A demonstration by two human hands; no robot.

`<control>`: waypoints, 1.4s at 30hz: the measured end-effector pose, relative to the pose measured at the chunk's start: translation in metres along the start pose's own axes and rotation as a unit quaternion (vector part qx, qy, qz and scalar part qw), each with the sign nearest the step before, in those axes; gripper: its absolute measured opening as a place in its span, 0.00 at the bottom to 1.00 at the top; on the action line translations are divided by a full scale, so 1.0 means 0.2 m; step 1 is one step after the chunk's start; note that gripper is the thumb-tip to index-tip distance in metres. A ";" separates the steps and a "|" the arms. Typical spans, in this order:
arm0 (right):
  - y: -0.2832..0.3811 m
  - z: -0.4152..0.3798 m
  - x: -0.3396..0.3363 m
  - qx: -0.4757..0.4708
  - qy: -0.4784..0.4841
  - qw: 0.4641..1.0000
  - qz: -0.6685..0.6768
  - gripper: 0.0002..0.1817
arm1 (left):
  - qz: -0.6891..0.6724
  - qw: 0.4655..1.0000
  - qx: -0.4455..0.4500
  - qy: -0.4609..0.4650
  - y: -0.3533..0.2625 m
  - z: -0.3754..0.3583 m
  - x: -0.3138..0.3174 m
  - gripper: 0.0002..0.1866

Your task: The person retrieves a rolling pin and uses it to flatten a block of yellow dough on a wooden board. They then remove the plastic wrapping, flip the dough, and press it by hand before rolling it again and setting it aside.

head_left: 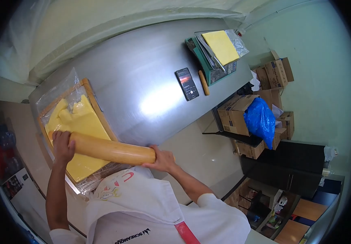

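A large wooden rolling pin (106, 151) lies across a smooth yellow slab (86, 124) that looks like butter or dough. My left hand (63, 147) is closed round the pin's left end, and my right hand (160, 158) grips its right end, out past the slab's edge. Around the slab is a wooden frame (98, 106), with clear plastic film (57, 90) under and beside it. Thick, uneven yellow lumps (64, 113) sit at the slab's far end, beyond the pin.
On the metal table (122, 69) lie a phone (187, 84) and a wooden handle (203, 82). Beside them, a green scale (224, 74) bears a tray with another yellow slab (221, 46). Cardboard boxes (233, 116) and a blue plastic bag (260, 120) stand off the table's right side.
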State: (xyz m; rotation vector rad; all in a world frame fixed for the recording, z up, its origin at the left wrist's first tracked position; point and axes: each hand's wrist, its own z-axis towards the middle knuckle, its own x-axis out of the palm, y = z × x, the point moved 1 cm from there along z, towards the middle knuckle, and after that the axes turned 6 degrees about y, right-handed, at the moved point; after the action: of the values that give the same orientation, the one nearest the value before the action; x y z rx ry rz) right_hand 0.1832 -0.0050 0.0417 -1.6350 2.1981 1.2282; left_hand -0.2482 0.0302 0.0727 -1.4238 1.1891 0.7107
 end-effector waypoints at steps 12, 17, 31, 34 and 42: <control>-0.21 0.10 -0.06 0.220 -0.207 0.934 0.191 0.49 | 0.070 0.985 -0.109 -0.117 -0.24 0.30 0.51 0.37; -0.18 0.26 -0.26 0.188 -0.239 0.933 0.194 0.48 | 0.102 0.976 -0.147 -0.121 -0.25 0.34 0.52 0.38; -0.74 0.56 -0.38 0.110 -0.480 0.869 -0.044 0.32 | 0.114 0.952 -0.182 -0.217 0.01 0.41 0.48 0.36; -0.73 0.56 -0.39 0.140 -0.457 0.877 -0.052 0.32 | 0.103 0.937 -0.199 -0.269 0.13 0.44 0.45 0.34; -0.74 0.56 -0.38 0.138 -0.450 0.881 -0.040 0.32 | 0.091 0.934 -0.212 -0.272 0.11 0.47 0.43 0.33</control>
State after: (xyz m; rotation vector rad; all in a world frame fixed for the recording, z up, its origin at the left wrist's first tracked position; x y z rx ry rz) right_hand 0.3018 0.1151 -0.0680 -0.7677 1.5781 1.2200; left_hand -0.2231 0.0986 -0.0337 -1.3334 0.7547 1.4560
